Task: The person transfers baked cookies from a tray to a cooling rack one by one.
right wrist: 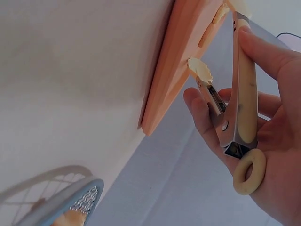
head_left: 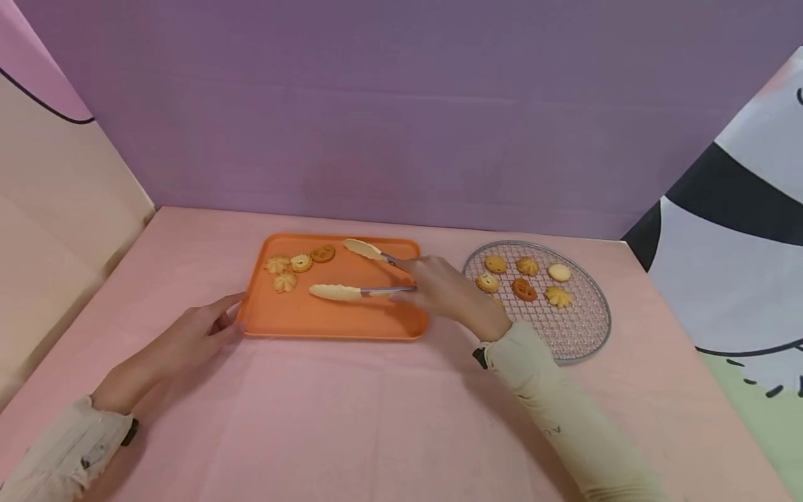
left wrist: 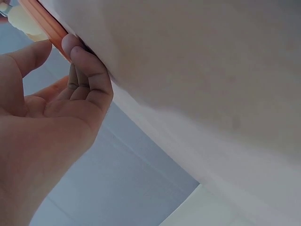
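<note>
My left hand (head_left: pixel 191 335) is at the left edge of an orange tray (head_left: pixel 370 322), thumb and curled fingers (left wrist: pixel 89 66) pinching its rim. My right hand (head_left: pixel 442 286) holds a pair of tongs (right wrist: pixel 247 89) with cream scalloped tips and a ring at the hinge end. The tongs' arms are spread apart, low over the middle of the tray, with nothing between their tips. At the tray's far left lie two swirl-shaped cookies (head_left: pixel 285 282), a round cookie with a pale centre (head_left: pixel 301 263) and a pretzel-shaped cookie (head_left: pixel 323 253).
Right of the tray is a round wire rack (head_left: pixel 583 328) bearing several cookies, among them a pretzel-shaped cookie (head_left: pixel 524 289) and a pale oval cookie (head_left: pixel 559 272). My right forearm covers the rack's near left part. A purple wall (head_left: pixel 401 125) rises behind the pink table (head_left: pixel 314 418).
</note>
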Available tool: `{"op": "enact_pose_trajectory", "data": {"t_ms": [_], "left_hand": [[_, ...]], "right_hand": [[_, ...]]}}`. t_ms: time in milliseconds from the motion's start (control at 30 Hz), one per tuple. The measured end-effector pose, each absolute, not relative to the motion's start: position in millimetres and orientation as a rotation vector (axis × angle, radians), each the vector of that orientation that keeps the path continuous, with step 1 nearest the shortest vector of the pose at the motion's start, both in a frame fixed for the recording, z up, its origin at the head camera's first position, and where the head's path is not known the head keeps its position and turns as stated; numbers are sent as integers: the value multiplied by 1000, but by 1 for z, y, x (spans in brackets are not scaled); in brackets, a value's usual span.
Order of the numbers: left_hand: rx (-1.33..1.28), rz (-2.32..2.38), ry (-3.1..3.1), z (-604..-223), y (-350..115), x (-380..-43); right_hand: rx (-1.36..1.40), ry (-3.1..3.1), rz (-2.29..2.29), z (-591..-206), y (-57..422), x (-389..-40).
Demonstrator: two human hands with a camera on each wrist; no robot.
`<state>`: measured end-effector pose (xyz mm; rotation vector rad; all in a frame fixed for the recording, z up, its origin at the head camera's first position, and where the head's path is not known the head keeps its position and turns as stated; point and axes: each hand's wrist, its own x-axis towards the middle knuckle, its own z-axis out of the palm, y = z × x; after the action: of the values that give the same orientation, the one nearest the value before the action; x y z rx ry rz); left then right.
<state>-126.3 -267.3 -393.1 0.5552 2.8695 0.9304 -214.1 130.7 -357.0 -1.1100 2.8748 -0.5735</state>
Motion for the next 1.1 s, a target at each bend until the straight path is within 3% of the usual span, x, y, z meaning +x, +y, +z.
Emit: {"op": "enact_pose_trajectory", "data": {"t_ms": [1100], "left_hand": [[547, 930, 2866, -391, -266, -125]], "right_hand": [[-1172, 2952, -501, -360, 103, -232]]}}
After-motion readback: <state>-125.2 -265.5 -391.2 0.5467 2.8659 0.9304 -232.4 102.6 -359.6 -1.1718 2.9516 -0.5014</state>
